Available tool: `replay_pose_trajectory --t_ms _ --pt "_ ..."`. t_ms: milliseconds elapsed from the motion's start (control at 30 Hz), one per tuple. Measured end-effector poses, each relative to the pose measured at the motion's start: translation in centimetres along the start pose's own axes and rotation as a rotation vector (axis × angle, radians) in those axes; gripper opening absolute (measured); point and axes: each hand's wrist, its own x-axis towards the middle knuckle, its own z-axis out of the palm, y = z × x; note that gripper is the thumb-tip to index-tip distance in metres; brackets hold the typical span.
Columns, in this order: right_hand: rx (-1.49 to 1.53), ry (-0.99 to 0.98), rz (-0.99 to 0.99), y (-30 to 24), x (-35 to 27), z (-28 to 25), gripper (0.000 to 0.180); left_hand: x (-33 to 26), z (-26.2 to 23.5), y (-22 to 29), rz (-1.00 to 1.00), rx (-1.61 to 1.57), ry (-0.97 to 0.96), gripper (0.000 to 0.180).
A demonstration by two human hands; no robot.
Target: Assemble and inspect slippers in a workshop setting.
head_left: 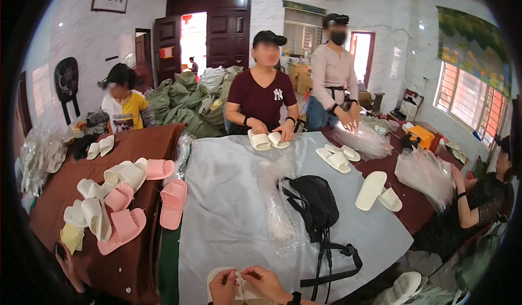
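Observation:
At the near edge of the grey-covered table [217, 196], my left hand [223, 287] and my right hand [264, 282] meet over a pair of white slippers [212, 277], which they partly cover. Both hands are closed, with thumbs and fingertips pinched close together. Whatever sits between the fingertips is too small to make out. A black band circles my right wrist. Ahead and to the right of my hands lies a black bag [315, 201] with its straps trailing toward me. Crumpled clear plastic bags [280, 223] lie beside it.
White slippers [371, 191] lie on the table's right side. On the brown-covered table [60, 207] at left are pink slippers [124, 231] and white ones. Across the table, a person [266, 95] handles white slippers [260, 140]; others work around with plastic bags [424, 174]. Green sacks [174, 101] pile behind.

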Motion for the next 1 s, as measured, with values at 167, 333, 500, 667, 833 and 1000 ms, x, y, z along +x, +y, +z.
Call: replay_pose_trajectory --t_ms 167,333,500,667,833,1000 --pt "-0.258 0.116 -0.428 0.7 0.8 -0.1 0.017 0.1 0.2 0.0 0.233 0.18 0.089 0.028" --pt "-0.1 -0.026 -0.219 0.4 0.1 -0.2 0.014 0.0 -0.7 -1.9 0.128 0.186 0.052 0.029" --pt "-0.266 -0.041 -0.237 0.7 0.4 -0.3 0.013 0.0 0.2 -1.1 0.085 -0.01 0.048 0.024" --pt "-0.301 -0.058 -0.228 -0.2 0.2 0.3 0.013 0.3 -0.2 -2.0 0.1 -0.058 0.053 0.02" --pt "-0.231 -0.061 -0.256 -0.2 0.2 0.1 0.013 0.1 0.0 -1.6 0.098 -0.053 0.041 0.019" --pt "-0.254 -0.057 -0.275 -0.4 0.2 0.0 0.014 -0.3 0.4 -0.8 0.128 -0.048 0.016 0.019"
